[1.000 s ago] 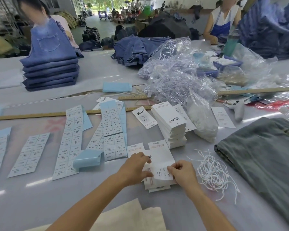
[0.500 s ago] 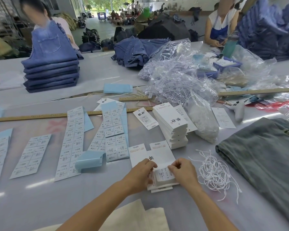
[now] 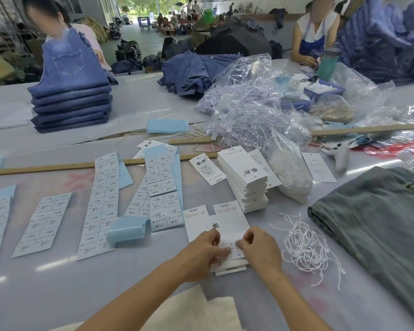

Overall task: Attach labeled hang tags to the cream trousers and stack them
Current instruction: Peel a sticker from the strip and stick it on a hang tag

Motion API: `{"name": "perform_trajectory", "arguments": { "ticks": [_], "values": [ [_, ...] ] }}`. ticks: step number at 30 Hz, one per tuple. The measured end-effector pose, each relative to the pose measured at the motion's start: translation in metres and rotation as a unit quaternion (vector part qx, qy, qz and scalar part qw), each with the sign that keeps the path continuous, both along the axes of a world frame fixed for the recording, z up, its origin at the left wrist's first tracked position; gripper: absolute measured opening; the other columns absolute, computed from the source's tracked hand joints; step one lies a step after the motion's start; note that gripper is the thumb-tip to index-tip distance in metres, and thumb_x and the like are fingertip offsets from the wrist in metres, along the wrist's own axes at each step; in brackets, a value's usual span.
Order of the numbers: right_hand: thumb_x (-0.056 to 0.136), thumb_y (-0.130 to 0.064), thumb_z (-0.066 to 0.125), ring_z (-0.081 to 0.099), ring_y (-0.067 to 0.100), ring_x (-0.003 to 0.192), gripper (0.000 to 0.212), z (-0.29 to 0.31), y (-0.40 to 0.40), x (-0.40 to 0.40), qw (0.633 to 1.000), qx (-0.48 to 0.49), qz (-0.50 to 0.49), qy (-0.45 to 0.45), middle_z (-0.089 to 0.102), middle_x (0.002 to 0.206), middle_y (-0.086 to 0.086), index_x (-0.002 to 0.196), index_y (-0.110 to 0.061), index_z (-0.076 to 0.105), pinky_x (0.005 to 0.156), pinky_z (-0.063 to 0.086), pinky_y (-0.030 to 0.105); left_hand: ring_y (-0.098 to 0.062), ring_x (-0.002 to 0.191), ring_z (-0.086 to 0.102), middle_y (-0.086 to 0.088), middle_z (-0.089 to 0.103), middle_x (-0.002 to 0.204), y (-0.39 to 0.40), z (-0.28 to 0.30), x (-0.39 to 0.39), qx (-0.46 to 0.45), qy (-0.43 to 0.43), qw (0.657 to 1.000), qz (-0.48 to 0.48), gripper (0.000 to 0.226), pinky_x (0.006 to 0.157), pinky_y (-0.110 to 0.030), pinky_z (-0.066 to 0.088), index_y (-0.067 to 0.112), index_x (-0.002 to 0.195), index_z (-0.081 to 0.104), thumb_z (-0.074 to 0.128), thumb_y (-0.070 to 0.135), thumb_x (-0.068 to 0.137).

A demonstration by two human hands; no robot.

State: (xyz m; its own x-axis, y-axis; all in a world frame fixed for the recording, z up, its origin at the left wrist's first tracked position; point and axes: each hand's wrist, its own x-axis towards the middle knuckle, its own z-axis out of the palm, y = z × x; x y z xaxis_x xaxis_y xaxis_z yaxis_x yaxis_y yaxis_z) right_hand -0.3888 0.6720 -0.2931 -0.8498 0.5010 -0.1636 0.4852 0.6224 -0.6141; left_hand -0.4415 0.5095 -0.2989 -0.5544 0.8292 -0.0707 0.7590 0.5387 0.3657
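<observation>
Far left of the table (image 3: 58,295): sticker sheets (image 3: 41,224) are laid flat in strips, with a longer strip (image 3: 100,204) beside them and a further group (image 3: 161,194) toward the centre; a curled piece of blue backing paper (image 3: 127,229) lies at their near end. Behind, a long wooden ruler (image 3: 58,167) runs across the table, and a stack of folded blue jeans (image 3: 72,106) is set at the far edge. Centre, near edge: the left hand (image 3: 202,253) and the right hand (image 3: 261,250) are brought close together over a small pile of white hang tags (image 3: 227,225); the fingertips of both hands are curled and pinched on a small label at the near end of the top tag, the tag's printed characters showing just beyond the knuckles. The pile lies directly under and ahead of the hands, touching them. Below the forearms, at the bottom edge, cream trousers (image 3: 196,311) are partly seen. Behind the pile, a taller stack of hang tags (image 3: 245,182) stands, with a loose tag (image 3: 207,169) to its left. Right of the hands: a tangle of white strings (image 3: 306,247) is spread near the right hand, not touching it. Farther back, clear plastic bags (image 3: 253,111) are heaped. Far right: a folded grey-green garment (image 3: 380,220) lies on the table.
</observation>
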Motion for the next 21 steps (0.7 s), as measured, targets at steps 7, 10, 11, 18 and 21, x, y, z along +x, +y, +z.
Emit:
{"name": "perform_trajectory", "arguments": {
  "ticks": [7,10,11,18,21],
  "values": [
    [0.077,-0.055,0.067,0.058,0.022,0.096,0.054,-0.001,-0.004,0.010,0.990,0.138,-0.017,-0.024,0.044,0.113,-0.001,0.116,-0.028,0.042,0.064,0.038,0.027,-0.018,0.089,0.040,-0.002,0.040,0.099,0.004,0.003,0.007,0.041,0.013,0.999,0.014,0.037,0.082,-0.018,0.031,0.017,0.102,0.071,0.038,0.033,0.096],
    [0.082,-0.049,0.065,0.059,0.024,0.094,0.041,0.002,0.009,0.010,0.994,0.103,-0.021,-0.037,0.045,0.112,0.001,0.109,-0.023,0.049,0.066,0.040,0.028,-0.014,0.087,0.038,0.001,0.037,0.097,0.007,0.005,0.008,0.033,0.000,0.999,0.033,0.036,0.081,-0.018,0.031,0.015,0.096,0.073,0.047,0.039,0.095],
    [0.085,-0.043,0.064,0.059,0.023,0.093,0.034,0.004,0.013,0.010,0.995,0.090,-0.022,-0.029,0.047,0.113,0.001,0.109,-0.021,0.052,0.066,0.039,0.027,-0.015,0.089,0.040,0.001,0.037,0.097,0.010,0.007,0.007,0.016,-0.007,0.999,0.043,0.036,0.082,-0.020,0.034,0.015,0.097,0.073,0.049,0.042,0.094],
    [0.087,-0.004,0.058,0.053,0.022,0.079,0.009,0.002,0.027,0.031,0.983,0.010,-0.130,0.128,0.062,0.094,0.008,0.093,-0.007,0.063,0.064,0.032,0.026,-0.023,0.114,0.041,-0.005,0.044,0.125,0.047,0.024,0.000,-0.104,0.019,0.988,0.109,0.073,0.093,-0.032,0.039,0.010,0.121,0.055,0.072,0.058,0.069],
    [0.087,-0.005,0.056,0.057,0.025,0.087,0.011,-0.007,0.025,0.046,0.988,0.001,-0.123,0.097,0.064,0.095,0.009,0.095,-0.007,0.064,0.068,0.035,0.026,-0.026,0.113,0.040,-0.008,0.043,0.125,0.055,0.022,0.004,-0.162,0.032,0.979,0.119,0.078,0.093,-0.036,0.037,0.009,0.123,0.050,0.074,0.058,0.067]
  ]
}}
